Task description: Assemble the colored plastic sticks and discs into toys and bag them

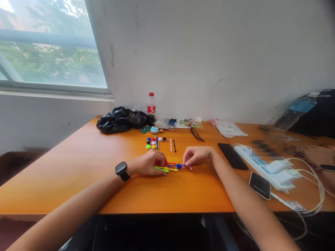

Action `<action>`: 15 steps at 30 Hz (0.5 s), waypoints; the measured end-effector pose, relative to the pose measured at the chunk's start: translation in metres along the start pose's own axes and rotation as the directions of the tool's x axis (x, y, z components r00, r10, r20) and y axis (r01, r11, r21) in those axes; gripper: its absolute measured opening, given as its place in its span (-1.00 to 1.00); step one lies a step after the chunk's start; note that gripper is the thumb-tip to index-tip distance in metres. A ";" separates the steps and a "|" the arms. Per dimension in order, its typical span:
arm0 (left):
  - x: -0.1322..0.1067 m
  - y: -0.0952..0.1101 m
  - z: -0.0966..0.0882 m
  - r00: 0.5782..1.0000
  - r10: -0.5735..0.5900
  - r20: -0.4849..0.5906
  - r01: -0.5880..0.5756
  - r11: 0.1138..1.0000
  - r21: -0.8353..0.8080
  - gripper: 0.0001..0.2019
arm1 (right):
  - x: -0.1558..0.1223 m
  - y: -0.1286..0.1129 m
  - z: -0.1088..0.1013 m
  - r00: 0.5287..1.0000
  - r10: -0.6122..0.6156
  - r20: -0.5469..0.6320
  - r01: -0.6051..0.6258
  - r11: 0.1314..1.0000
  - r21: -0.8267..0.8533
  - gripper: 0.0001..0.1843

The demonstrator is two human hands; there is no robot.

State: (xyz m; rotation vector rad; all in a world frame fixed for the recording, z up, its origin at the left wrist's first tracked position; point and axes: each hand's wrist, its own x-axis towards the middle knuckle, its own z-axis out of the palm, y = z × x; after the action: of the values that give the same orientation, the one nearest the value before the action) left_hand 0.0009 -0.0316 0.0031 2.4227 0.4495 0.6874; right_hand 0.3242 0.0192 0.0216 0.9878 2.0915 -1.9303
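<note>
Blue arrow (178, 166) pinched in the right hand (194, 156) over the worktop (193, 197)

At the back left, a crumpled black plastic bag (117, 121) hides whatever is in it. Just beside it on the right stands a cola bottle (151, 108), upright with its red cap on and dark liquid at the bottom. Next along, a clear plastic bag (187, 122) shows small coloured pieces inside. At the far right a big water bottle (295, 109) leans at a tilt; its contents are too blurred to tell.

The left edge of the worktop slants towards the wall, with a broad stretch of surface between it and the left forearm. The front edge runs below both wrists, with room before the hands. On the right, a black slab (232, 156) and a power strip (246, 155) bound the space.

The left hand (148, 163) curls over the near ends of a red arrow (171, 163), a yellow arrow (172, 169) and a green arrow (161, 169); whether it grips them I cannot tell. The blue arrow's round hub sits between the hands, its right end nipped between the right thumb and fingers.
</note>
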 end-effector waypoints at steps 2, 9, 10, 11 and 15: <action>0.000 -0.001 0.001 1.000 -0.005 -0.013 0.005 1.000 0.008 -0.65 | 0.003 -0.002 0.003 1.000 -0.008 0.002 0.009 1.000 -0.009 -0.48; 0.000 -0.001 0.003 0.997 -0.078 -0.028 0.078 0.997 0.000 -0.59 | 0.011 -0.007 0.010 1.000 -0.021 0.005 0.021 1.000 -0.002 -0.48; 0.000 -0.001 0.003 0.996 -0.089 -0.031 0.089 0.996 0.004 -0.59 | 0.012 -0.007 0.011 1.000 -0.020 0.004 0.020 1.000 0.002 -0.48; -0.001 0.000 0.003 0.995 -0.099 -0.033 0.099 0.995 0.011 -0.58 | 0.013 -0.007 0.011 1.000 -0.021 0.002 0.021 1.000 0.004 -0.50; -0.002 0.001 0.003 0.993 -0.117 -0.037 0.118 0.992 0.051 -0.54 | 0.015 -0.007 0.012 1.000 -0.021 -0.007 0.021 1.000 0.015 -0.52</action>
State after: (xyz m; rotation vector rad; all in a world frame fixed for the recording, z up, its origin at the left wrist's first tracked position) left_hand 0.0011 -0.0344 0.0010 2.4150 0.6262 0.6735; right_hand 0.3050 0.0140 0.0178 0.9807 2.1021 -1.9585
